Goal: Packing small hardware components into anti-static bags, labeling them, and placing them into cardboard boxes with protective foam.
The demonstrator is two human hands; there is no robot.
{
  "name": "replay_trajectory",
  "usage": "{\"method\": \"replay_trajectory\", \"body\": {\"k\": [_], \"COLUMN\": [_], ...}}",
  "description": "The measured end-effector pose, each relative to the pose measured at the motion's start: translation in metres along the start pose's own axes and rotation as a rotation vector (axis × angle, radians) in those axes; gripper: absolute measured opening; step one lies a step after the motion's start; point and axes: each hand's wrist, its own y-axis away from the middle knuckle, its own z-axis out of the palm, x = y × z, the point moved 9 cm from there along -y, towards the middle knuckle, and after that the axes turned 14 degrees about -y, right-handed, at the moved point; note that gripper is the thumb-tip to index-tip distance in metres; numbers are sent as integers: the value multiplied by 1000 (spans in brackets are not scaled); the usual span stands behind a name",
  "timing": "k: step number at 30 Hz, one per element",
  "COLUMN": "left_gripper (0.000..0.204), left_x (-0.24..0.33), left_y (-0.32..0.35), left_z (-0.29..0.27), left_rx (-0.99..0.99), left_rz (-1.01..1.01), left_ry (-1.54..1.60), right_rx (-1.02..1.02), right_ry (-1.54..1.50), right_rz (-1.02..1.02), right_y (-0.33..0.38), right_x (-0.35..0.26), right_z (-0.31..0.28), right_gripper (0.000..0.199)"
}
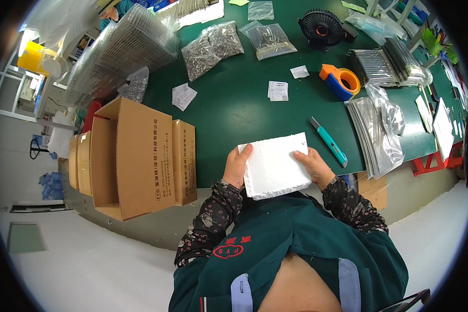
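A white foam board (276,164), with a rough, crumbly lower edge, is held level over the table's near edge. My left hand (237,165) grips its left side, thumb on top. On the right side my right hand (315,166) has its thumb on the upper face and its fingers beneath. Both hands' fingertips are hidden under the board. Just right of the board lies a teal utility knife (328,141) on the green table (234,112). To the left stands an open cardboard box (140,156), flaps out, beside my left sleeve.
Farther back lie bags of small metal parts (213,47), a flat clear bag (270,40), paper labels (278,91) and a black fan (322,29). An orange and blue tape dispenser (340,81) and bagged grey strips (374,135) sit on the right. Stacked clear trays (125,47) stand back left.
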Motion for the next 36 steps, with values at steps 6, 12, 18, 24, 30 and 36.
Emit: {"method": "replay_trajectory", "body": {"k": [6,12,18,24,30,36], "left_gripper": [36,46,38,28,30,51], "left_x": [-17,-26,2,72,150,222], "left_y": [-4,-1,-15,25,85,156], "left_z": [-9,-2,-34,-52,-40,-50], "left_rx": [-21,-27,229,428,597,459], "left_rz": [-37,-108,48,232,547,713], "left_ry": [-12,128,250,220,159,-59], "right_rx": [9,54,136,404,-487,-714], "right_ry": [-27,-226,80,1541,797,921], "right_rz": [52,56,-102,-906,-338,-420], "right_y": [-3,-3,-21,6,28,25], "right_x": [15,30,-25,-114,-63,-79], "right_z": [-5,0,-21,46,198,284], "right_gripper": [51,48,39,58,58,44]}}
